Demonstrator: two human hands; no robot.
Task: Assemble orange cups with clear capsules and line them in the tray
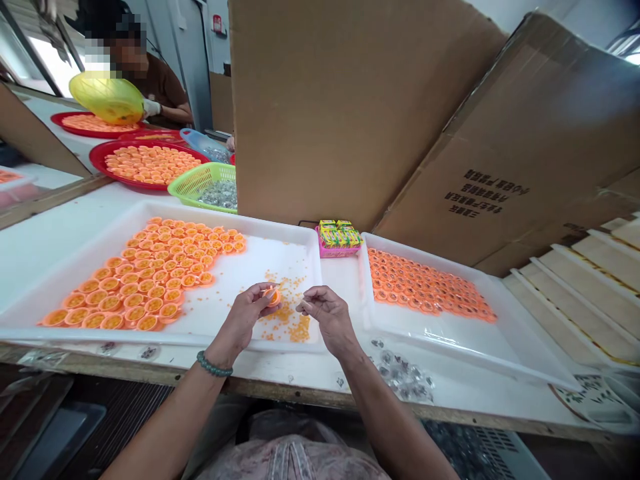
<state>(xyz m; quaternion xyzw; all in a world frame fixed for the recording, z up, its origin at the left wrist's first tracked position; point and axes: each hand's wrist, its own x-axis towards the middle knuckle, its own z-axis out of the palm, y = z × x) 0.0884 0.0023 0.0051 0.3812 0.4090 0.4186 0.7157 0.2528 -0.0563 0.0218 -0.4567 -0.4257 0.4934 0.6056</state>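
Left hand: Here's the left hand (246, 316), pinching a small orange cup (273, 297) over the near right part of the left tray (245, 267).
Right hand: Level with it, just beside, the right hand (327, 319) has its fingertips drawn together; can't tell whether they grip anything.
Left tray: A big crowd here, rows of orange cups (150, 287) with yellow centres, and yellow bits (299, 328) scattered beneath the hands.
Right tray: Neat, tight rows of orange pieces (425, 283) fill the far part of the right tray (430, 335); they look further along, I'd judge, with the left crowd yet to match them.
Bench: White-topped bench (47, 227), wooden edge, clear pieces (405, 375) heaped by the right forearm, a pink basket (340, 252) between the trays.
Room: Tall cardboard (325, 100) walls off the far side; beyond the red tray (96, 160) and green basket (181, 188), a co-worker (167, 87) tilts a yellow bowl (107, 97).
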